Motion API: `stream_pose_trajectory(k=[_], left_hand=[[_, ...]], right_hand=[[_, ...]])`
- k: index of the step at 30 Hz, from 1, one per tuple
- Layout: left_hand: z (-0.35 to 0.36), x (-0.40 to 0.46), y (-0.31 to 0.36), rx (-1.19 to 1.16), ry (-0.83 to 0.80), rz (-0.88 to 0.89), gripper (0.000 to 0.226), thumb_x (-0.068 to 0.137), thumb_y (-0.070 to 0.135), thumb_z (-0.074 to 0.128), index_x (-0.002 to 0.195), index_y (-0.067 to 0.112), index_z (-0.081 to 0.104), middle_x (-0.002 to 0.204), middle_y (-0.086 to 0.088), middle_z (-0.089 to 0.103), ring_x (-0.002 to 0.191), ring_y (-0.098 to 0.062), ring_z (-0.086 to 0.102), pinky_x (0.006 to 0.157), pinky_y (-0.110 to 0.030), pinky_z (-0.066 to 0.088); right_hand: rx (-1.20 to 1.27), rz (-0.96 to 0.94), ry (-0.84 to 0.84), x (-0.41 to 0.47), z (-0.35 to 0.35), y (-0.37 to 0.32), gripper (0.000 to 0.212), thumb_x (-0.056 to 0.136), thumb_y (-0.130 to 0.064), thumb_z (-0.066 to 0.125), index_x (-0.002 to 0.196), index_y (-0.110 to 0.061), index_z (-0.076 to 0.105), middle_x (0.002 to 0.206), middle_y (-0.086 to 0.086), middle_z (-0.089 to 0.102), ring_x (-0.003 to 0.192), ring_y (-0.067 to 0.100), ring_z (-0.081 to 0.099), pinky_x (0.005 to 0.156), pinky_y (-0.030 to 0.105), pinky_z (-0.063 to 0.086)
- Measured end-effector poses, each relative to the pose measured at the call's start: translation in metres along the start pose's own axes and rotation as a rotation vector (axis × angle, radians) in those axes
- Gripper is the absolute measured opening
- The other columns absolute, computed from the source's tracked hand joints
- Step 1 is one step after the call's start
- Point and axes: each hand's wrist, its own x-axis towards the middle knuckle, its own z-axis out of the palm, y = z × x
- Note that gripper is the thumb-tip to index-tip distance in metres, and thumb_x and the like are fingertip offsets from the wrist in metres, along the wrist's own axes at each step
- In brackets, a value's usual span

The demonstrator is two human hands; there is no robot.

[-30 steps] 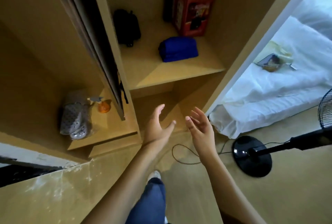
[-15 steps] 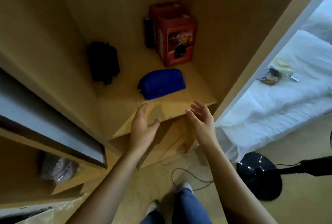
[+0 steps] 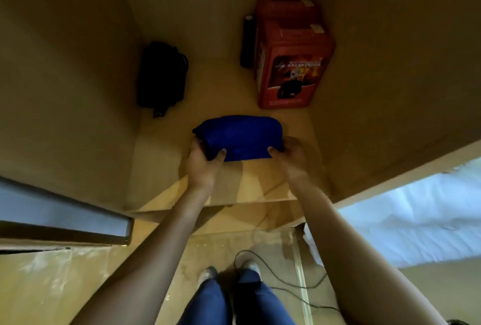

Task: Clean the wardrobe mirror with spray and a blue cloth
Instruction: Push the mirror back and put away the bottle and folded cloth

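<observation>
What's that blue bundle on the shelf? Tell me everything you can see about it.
The blue cloth is a deep blue, soft-looking fabric folded into a thick, rounded bundle. It lies on the wooden shelf inside the wardrobe, near the front edge. The left hand grips its left end and the right hand grips its right end, thumbs on top.

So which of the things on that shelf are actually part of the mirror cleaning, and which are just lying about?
For the job:
- blue cloth, gripped by left hand and right hand

Lying about:
- red box
- black pouch
- dark cylinder behind the box
</observation>
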Motion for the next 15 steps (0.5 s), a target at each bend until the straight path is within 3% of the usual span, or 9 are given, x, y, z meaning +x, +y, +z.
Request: stream_pose_trajectory(k=[2,5,10,13,15], left_hand=[[0.003,0.005,0.007,0.006,0.012,-0.043,0.071,0.088,0.020,0.069,0.147,0.013,0.030,0.134,-0.009,0.058,0.121,-0.028,0.056,0.091,-0.031,0.044],[0.002,0.012,0.015,0.006,-0.018,-0.087,0.076,0.092,0.027,0.065,0.151,0.019,0.019,0.136,-0.009,0.056,0.121,-0.030,0.055,0.088,-0.030,0.043],[-0.004,0.022,0.021,-0.063,-0.062,-0.212,0.054,0.092,0.033,0.064,0.134,0.007,0.041,0.128,-0.011,0.057,0.107,-0.027,0.056,0.076,-0.028,0.042],[-0.007,0.025,0.018,-0.102,-0.155,-0.304,0.055,0.090,0.047,0.061,0.124,0.004,0.054,0.118,-0.012,0.063,0.100,-0.026,0.059,0.067,-0.029,0.044],[-0.011,0.025,0.019,-0.128,-0.179,-0.328,0.054,0.089,0.048,0.063,0.122,0.006,0.056,0.113,-0.008,0.064,0.096,-0.023,0.060,0.063,-0.026,0.045]], right_hand=[[-0.003,0.008,-0.002,0.005,0.002,-0.003,0.036,0.090,-0.024,0.066,0.122,-0.007,0.061,0.111,0.009,0.068,0.099,0.026,0.064,0.076,0.032,0.049],[0.027,0.093,-0.019,0.008,0.003,-0.010,0.032,0.090,-0.030,0.067,0.108,-0.004,0.066,0.106,0.012,0.070,0.095,0.027,0.065,0.077,0.036,0.054],[0.185,0.227,-0.091,-0.001,-0.002,-0.026,0.021,0.090,-0.026,0.068,0.104,-0.010,0.065,0.101,0.004,0.067,0.088,0.020,0.061,0.063,0.024,0.046],[0.186,0.264,-0.114,-0.012,-0.006,-0.034,0.011,0.087,-0.027,0.066,0.093,-0.018,0.061,0.094,-0.002,0.065,0.083,0.014,0.059,0.067,0.027,0.045],[0.313,0.256,-0.177,-0.021,-0.006,-0.034,0.012,0.085,-0.021,0.063,0.096,-0.021,0.062,0.103,0.000,0.068,0.093,0.017,0.062,0.080,0.030,0.050]])
